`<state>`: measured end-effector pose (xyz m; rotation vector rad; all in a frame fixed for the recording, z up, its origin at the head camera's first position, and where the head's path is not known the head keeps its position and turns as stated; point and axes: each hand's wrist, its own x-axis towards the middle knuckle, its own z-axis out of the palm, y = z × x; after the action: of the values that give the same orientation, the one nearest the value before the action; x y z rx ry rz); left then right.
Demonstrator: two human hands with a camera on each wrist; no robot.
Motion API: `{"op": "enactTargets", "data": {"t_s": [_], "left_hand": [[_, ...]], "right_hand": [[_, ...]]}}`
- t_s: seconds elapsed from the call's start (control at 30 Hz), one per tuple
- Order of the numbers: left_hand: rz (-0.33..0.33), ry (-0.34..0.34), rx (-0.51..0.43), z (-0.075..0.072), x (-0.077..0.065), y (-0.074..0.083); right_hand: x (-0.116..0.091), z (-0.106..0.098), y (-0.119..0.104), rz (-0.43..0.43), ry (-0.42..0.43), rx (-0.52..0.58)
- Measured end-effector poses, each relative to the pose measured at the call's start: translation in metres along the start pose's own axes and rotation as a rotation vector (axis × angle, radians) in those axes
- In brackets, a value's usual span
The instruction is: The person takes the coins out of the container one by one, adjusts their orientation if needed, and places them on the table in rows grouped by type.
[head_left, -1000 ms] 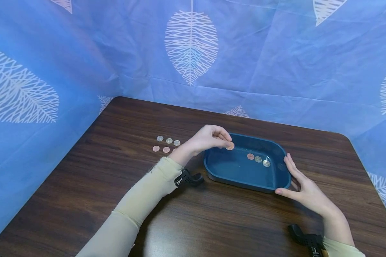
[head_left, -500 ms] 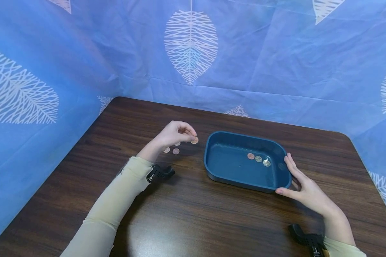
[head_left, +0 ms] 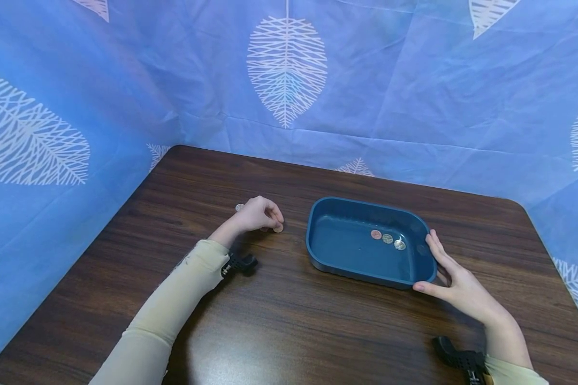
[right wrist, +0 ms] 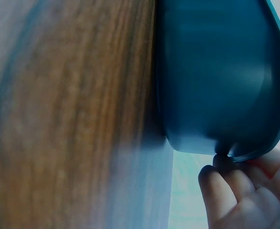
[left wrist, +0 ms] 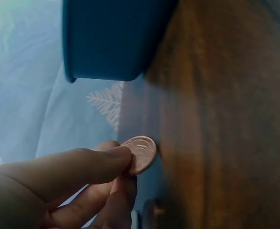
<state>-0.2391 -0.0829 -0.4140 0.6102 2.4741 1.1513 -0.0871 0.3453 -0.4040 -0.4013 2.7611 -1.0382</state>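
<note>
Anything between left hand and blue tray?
Head view: just bare tabletop between the coin in the left hand and the blue tray.

Remotely I see a round, embossed copper-coloured metal coin (left wrist: 143,153), a smooth, blue, rectangular plastic tray (head_left: 337,248), a glossy brown wood-grain table (head_left: 318,321) and creased blue cloth (head_left: 390,80).
</note>
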Motion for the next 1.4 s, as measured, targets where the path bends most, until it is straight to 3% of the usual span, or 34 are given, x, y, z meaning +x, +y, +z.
{"op": "enactTargets", "data": {"t_s": [0.2, 0.63, 0.83, 0.97, 1.17, 1.4], "left_hand": [[0.044, 0.032, 0.098, 0.006, 0.001, 0.000], [0.011, 0.084, 0.048, 0.007, 0.001, 0.007], [0.099, 0.175, -0.008, -0.004, 0.004, 0.031], [0.154, 0.216, -0.059, -0.008, 0.008, 0.053], [0.205, 0.179, -0.125, -0.001, 0.019, 0.080], [0.241, 0.127, -0.138, 0.013, 0.030, 0.102]], "right_hand": [[0.001, 0.000, 0.000, 0.000, 0.001, -0.005], [0.001, 0.000, 0.000, -0.007, -0.003, 0.006], [0.000, -0.003, 0.000, 0.051, -0.026, 0.050], [0.000, -0.003, 0.001, 0.031, -0.031, 0.069], [-0.001, -0.001, 0.001, 0.007, -0.022, 0.064], [-0.002, 0.003, 0.000, 0.008, -0.011, 0.054]]}}
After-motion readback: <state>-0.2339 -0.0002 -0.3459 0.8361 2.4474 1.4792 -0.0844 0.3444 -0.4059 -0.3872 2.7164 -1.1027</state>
